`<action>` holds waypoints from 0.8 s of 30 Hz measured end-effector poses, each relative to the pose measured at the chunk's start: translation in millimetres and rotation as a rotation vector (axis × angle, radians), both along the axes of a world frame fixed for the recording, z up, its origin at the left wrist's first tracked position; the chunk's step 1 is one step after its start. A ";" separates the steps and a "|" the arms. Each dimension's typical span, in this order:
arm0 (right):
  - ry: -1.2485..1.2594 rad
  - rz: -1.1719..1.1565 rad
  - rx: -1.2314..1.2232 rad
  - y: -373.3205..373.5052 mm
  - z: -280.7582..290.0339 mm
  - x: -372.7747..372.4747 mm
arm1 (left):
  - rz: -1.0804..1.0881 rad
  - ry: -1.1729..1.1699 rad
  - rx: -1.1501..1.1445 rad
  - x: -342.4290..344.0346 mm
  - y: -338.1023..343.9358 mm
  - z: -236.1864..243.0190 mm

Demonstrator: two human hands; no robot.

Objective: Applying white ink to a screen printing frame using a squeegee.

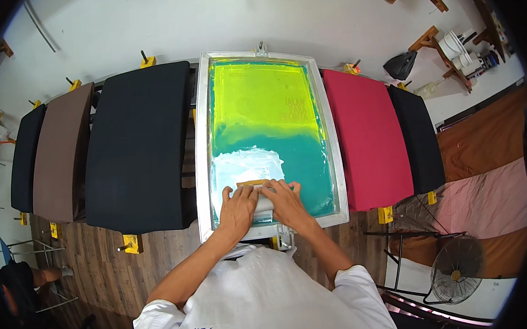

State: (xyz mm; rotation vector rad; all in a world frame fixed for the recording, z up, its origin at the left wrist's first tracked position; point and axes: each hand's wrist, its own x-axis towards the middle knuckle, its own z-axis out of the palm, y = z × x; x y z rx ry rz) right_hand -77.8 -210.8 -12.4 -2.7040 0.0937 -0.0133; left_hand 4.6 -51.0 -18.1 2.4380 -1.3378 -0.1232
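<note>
Nearest us, our white shirt (260,303) and both forearms run up to the screen frame (202,168). From the head view, our left hand (239,205) and right hand (287,200) are pressed side by side, closed over the squeegee (254,183) at the near end of the green mesh (260,116), white ink (245,165) just beyond. We judge even pressure from both hands and a steady blade angle matter most here. Dark and red pallets (367,137) flank the frame.

Both forearms extended forward; left hand (238,203), right hand (285,199) side by side — palms down, fingers curled.
</note>
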 end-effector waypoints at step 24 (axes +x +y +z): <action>0.307 -0.165 -0.006 -20.0 9.3 32.1 | -0.206 0.249 0.204 71.1 -46.0 -0.8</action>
